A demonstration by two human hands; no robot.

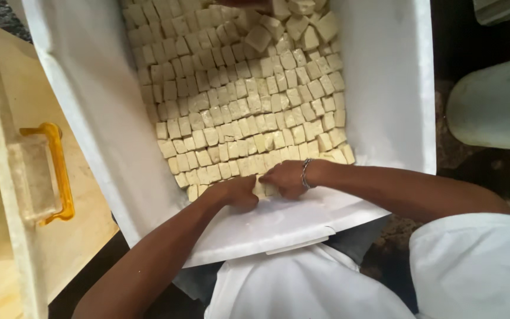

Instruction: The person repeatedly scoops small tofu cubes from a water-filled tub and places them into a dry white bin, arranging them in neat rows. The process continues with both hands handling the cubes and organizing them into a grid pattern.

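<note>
A person's left hand (235,192) and right hand (286,178) – fingers curled, pressing the nearest pale cream cubes (243,112) – rest side by side at the near edge of a large white foam box (385,88); neat rows fill it beyond the hands, looser cubes heaped farthest away.

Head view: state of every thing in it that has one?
white box: open, tilted toward the person
pale cubes: rows on its floor, loose heap at far end
left hand: fingers curled on nearest cubes
right hand: fingers curled on nearest cubes
yellow handle: untouched
</note>
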